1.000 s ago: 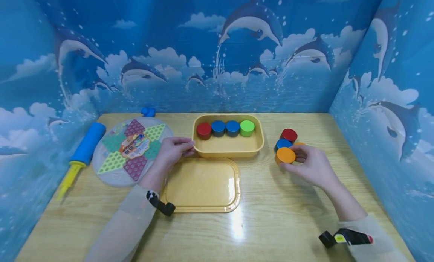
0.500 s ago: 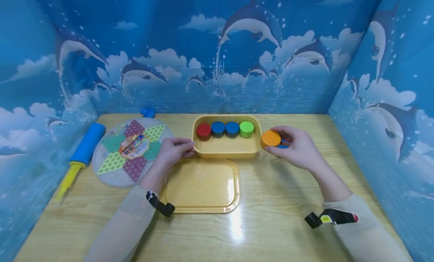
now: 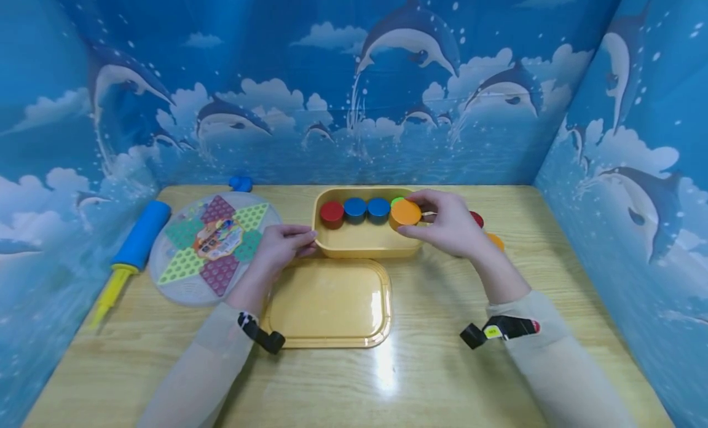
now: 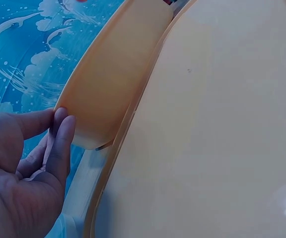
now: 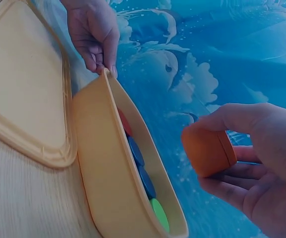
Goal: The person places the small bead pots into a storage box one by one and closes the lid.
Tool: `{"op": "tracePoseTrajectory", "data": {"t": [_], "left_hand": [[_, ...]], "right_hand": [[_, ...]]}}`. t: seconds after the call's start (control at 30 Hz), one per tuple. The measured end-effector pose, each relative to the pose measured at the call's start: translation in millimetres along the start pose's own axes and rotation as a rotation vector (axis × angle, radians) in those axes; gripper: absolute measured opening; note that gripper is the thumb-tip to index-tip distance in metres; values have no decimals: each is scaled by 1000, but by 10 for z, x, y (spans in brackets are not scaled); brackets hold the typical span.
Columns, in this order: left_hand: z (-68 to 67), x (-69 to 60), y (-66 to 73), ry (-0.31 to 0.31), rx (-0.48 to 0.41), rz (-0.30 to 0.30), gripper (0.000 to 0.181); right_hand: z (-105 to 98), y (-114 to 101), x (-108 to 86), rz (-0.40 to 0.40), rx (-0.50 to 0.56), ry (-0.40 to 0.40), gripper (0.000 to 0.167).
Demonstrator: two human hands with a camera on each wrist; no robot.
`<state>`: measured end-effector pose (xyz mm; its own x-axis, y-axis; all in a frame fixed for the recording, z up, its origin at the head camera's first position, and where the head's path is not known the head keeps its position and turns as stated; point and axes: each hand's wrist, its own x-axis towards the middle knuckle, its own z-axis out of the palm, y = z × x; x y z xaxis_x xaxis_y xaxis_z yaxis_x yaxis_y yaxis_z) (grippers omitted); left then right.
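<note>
My right hand [image 3: 452,224] holds an orange round lidded tub [image 3: 405,213] between thumb and fingers, above the right end of a yellow plastic box [image 3: 365,252]. In the right wrist view the orange tub [image 5: 205,151] shows a seam near one end and hangs clear of the box. Inside the box stand a red tub [image 3: 332,214], two blue tubs [image 3: 355,210] and a green tub [image 3: 397,200], in a row along the back; the orange one partly hides the green. My left hand [image 3: 281,246] pinches the box's left rim, also seen in the left wrist view.
The yellow lid [image 3: 332,302] lies flat in front of the box. Right of it, a red tub [image 3: 477,219] and an orange tub [image 3: 496,241] are partly hidden by my right hand. A star-patterned round board [image 3: 216,249] and a blue-yellow pump [image 3: 133,256] lie left.
My right hand has carried the orange tub leftward from the loose tubs on the right to over the box. The left hand has stayed at the box's left rim.
</note>
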<state>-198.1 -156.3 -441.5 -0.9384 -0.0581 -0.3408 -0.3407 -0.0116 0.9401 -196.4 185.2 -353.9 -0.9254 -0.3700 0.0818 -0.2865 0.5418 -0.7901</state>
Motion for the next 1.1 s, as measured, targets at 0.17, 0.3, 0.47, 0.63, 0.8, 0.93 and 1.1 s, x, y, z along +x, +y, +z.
{"op": "tracePoseTrajectory", "data": {"t": [0.17, 0.3, 0.47, 0.63, 0.8, 0.93, 1.1], "left_hand": [[3, 6, 1, 6, 7, -14, 32], [-2, 5, 5, 4, 3, -24, 32], [-4, 13, -8, 6, 5, -23, 32], [-8, 23, -25, -9, -3, -3, 35], [-8, 12, -24, -5, 1, 1, 35], [4, 8, -15, 1, 9, -3, 36], [9, 4, -10, 9, 25, -8, 35]], "right_hand": [[102, -16, 137, -25, -9, -46, 61], [175, -3, 270, -33, -19, -92, 62], [279, 7, 436, -46, -3, -162, 63], [407, 64, 575, -58, -14, -206, 61], [524, 111, 670, -82, -41, -245, 64], [613, 112, 740, -92, -53, -289, 63], [744, 115, 832, -78, -56, -344, 63]]}}
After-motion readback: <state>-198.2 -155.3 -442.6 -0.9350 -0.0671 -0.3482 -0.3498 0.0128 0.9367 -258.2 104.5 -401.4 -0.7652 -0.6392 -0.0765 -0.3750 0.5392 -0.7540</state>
